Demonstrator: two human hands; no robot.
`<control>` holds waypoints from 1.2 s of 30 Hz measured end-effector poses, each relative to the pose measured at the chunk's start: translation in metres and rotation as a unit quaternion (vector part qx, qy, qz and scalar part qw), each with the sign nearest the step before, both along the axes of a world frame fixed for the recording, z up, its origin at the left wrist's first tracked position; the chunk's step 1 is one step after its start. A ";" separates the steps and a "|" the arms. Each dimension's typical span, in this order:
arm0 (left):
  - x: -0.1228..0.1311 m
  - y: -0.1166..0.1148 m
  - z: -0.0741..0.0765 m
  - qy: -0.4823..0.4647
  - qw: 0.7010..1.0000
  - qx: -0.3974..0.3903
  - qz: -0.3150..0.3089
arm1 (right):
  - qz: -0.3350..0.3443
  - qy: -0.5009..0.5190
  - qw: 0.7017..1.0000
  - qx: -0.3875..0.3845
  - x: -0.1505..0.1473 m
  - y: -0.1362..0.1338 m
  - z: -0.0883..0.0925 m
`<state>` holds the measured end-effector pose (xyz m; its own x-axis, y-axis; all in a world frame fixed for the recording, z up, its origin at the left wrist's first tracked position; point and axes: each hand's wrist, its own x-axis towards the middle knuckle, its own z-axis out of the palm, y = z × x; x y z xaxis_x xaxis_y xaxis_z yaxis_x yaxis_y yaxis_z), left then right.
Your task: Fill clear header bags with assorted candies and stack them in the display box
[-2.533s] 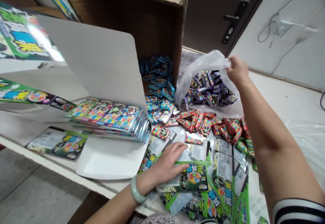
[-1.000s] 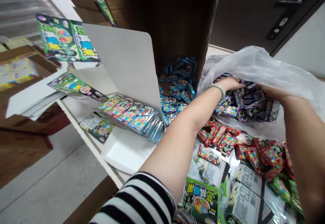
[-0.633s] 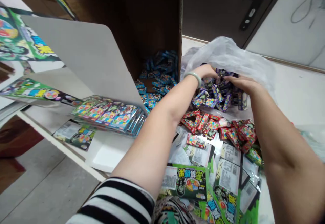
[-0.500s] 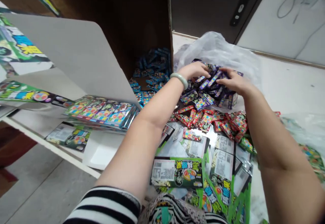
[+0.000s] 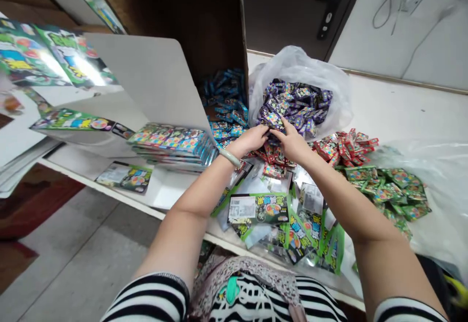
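My left hand [image 5: 250, 139], with a pale green bangle [image 5: 229, 157] on its wrist, meets my right hand [image 5: 288, 142] at the near edge of a heap of purple candy packets [image 5: 292, 105]. A small bunch of these packets seems pinched between their fingertips. That heap lies in a clear plastic bag [image 5: 300, 66]. Red packets [image 5: 345, 146] spread right of my right hand, and some lie just under both hands. Printed green sheets of packaging [image 5: 263, 210] lie beneath my forearms.
A cardboard box [image 5: 190, 20] lies on its side, spilling blue packets [image 5: 223, 98]. A stack of printed cards [image 5: 170, 146] leans against a white board [image 5: 139, 78]. Green packets [image 5: 387, 190] lie on plastic film [image 5: 438, 176]. The table edge [image 5: 109, 180] runs above a tiled floor [image 5: 84, 254].
Both hands have come out of the bag toward me, down to its near edge. My right hand no longer lifts the plastic. The view has swung, bringing a pile of green packets in at right.
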<state>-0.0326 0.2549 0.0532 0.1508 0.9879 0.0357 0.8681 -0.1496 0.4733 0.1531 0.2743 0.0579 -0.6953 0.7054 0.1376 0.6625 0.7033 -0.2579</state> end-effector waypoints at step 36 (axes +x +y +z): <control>0.085 -0.229 -0.031 -0.633 0.752 -0.167 0.082 | -0.183 0.428 0.740 -0.485 0.084 -0.232 -0.041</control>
